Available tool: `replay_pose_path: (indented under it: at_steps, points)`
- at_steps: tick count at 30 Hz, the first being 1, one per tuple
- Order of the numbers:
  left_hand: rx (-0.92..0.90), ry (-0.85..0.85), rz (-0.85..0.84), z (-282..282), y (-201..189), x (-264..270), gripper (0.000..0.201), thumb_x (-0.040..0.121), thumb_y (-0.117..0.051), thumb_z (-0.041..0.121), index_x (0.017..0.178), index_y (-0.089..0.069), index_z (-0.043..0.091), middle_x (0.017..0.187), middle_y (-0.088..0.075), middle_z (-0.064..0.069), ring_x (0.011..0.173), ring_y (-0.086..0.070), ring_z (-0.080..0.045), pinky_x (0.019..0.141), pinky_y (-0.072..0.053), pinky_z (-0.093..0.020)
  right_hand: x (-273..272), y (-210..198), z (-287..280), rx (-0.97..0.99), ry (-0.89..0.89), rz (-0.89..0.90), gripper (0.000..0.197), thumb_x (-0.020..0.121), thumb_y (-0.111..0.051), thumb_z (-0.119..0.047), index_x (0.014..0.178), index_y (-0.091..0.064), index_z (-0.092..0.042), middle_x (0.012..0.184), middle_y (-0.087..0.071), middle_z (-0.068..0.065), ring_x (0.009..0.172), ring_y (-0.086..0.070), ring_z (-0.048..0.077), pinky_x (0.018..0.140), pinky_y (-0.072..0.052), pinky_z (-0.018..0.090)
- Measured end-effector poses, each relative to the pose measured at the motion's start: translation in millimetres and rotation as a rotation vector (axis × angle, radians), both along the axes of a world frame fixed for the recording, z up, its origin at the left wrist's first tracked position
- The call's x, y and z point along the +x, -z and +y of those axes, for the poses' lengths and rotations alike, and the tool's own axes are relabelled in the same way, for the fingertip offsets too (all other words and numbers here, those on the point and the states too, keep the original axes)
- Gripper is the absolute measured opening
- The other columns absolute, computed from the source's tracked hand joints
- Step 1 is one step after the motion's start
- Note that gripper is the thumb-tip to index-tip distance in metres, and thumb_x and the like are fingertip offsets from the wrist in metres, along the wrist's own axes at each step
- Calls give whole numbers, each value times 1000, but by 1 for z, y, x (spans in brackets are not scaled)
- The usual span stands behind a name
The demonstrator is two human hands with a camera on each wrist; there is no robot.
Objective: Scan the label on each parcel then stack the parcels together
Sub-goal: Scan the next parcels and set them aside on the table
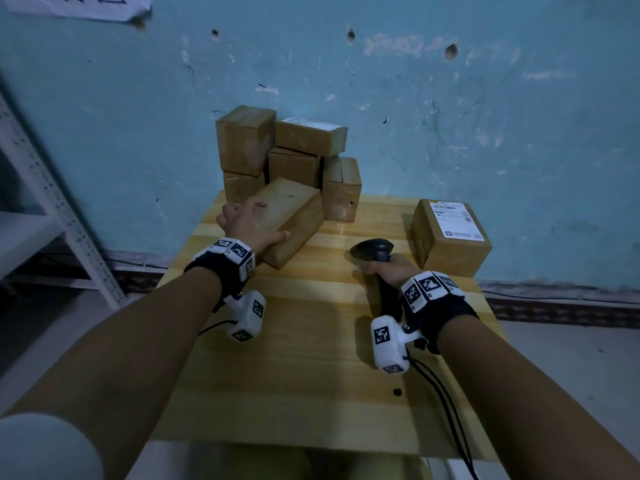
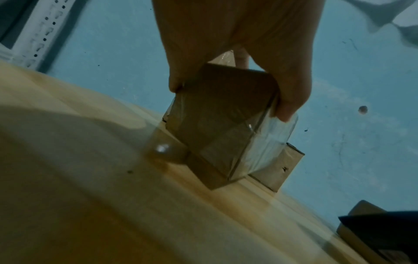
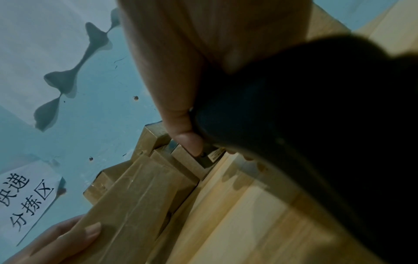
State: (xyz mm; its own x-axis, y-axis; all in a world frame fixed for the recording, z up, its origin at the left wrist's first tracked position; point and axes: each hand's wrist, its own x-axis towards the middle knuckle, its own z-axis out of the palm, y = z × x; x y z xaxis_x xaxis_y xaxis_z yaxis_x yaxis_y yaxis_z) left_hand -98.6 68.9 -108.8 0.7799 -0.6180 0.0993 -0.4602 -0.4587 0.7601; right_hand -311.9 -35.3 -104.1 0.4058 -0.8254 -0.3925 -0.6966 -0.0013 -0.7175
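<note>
My left hand (image 1: 247,221) grips a brown cardboard parcel (image 1: 292,218), thumb on its near side and fingers over the far top edge; it stands tilted on the wooden table (image 1: 311,358). The left wrist view shows the same parcel (image 2: 217,128) wrapped in clear tape with one edge on the table. My right hand (image 1: 391,268) holds a black barcode scanner (image 1: 375,252) by its handle, head pointing toward the parcel. A parcel with a white label (image 1: 450,233) sits at the table's right. Several more parcels (image 1: 280,150) are piled against the wall.
A blue wall (image 1: 450,116) stands right behind the pile. A white metal shelf (image 1: 41,202) is to the left of the table. A paper sign (image 3: 27,201) hangs on the wall. Black cables (image 1: 446,403) trail from my right wrist.
</note>
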Motion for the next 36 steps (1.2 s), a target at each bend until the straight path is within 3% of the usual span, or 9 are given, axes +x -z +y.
replay_pose_path:
  at_steps: [8, 11, 14, 16, 18, 21, 23, 29, 36]
  points:
    - [49, -92, -7, 6, 10, -18, 93, 69, -79, 26, 141, -22, 17, 144, -16, -14, 135, -13, -33, 110, -25, -41, -1, 0, 3, -23, 12, 7, 43, 88, -60, -23, 123, -54, 1, 125, -56, 21, 92, -48, 25, 77, -34, 28]
    - [208, -47, -17, 5, 5, -14, 104, 69, -77, 36, 147, -10, 16, 144, -13, -14, 136, -11, -34, 111, -23, -41, -2, 0, 3, -30, 8, 4, 41, 88, -61, -23, 121, -56, 1, 123, -57, 20, 92, -48, 24, 76, -34, 27]
    - [433, 18, -73, 3, -3, -10, 113, 68, -73, 54, 148, -4, 14, 146, -14, -16, 136, -14, -35, 112, -23, -42, -2, 0, 4, -28, 1, 19, 42, 88, -61, -24, 121, -56, 1, 107, -56, 15, 91, -48, 23, 61, -36, 27]
    - [487, 42, -44, 2, -9, -7, 112, 67, -68, 62, 148, -7, 15, 149, -13, -15, 138, -16, -35, 111, -23, -45, -1, -1, 5, -19, 3, 28, 43, 88, -60, -23, 122, -55, 2, 104, -53, 14, 91, -48, 23, 61, -36, 27]
    - [421, 64, 48, 2, -12, 0, 97, 76, -61, 61, 147, -16, 13, 153, -18, -14, 139, -22, -35, 112, -25, -44, -1, -1, 5, -19, 9, 31, 43, 88, -60, -22, 122, -55, 3, 110, -55, 17, 91, -47, 23, 73, -35, 27]
    - [247, 64, 159, 5, -13, 13, 69, 87, -59, 41, 137, -40, -3, 142, -42, -23, 126, -46, -37, 104, -37, -41, 0, 0, 4, -16, 10, 33, 45, 87, -60, -23, 123, -53, 3, 106, -53, 15, 91, -47, 24, 76, -34, 27]
    - [191, 18, 199, 8, -14, 18, 66, 86, -63, 33, 130, -45, -11, 135, -47, -28, 120, -50, -40, 101, -39, -42, 0, 1, 3, -3, 10, 30, 45, 87, -60, -23, 124, -53, 3, 110, -55, 17, 91, -48, 24, 76, -35, 28]
    - [103, -79, 289, 6, -12, 20, 64, 77, -75, 30, 126, -53, -4, 129, -55, -20, 117, -53, -33, 87, -39, -31, -1, 2, 3, -2, 14, 30, 42, 88, -59, -20, 123, -54, 2, 105, -53, 15, 91, -47, 24, 76, -34, 28]
    - [83, -83, 272, 6, -12, 22, 46, 76, -76, 23, 112, -60, -1, 122, -59, -18, 111, -56, -31, 83, -41, -29, -1, 2, 1, 3, 9, 37, 43, 88, -58, -21, 125, -52, 1, 108, -53, 14, 92, -47, 24, 73, -35, 27]
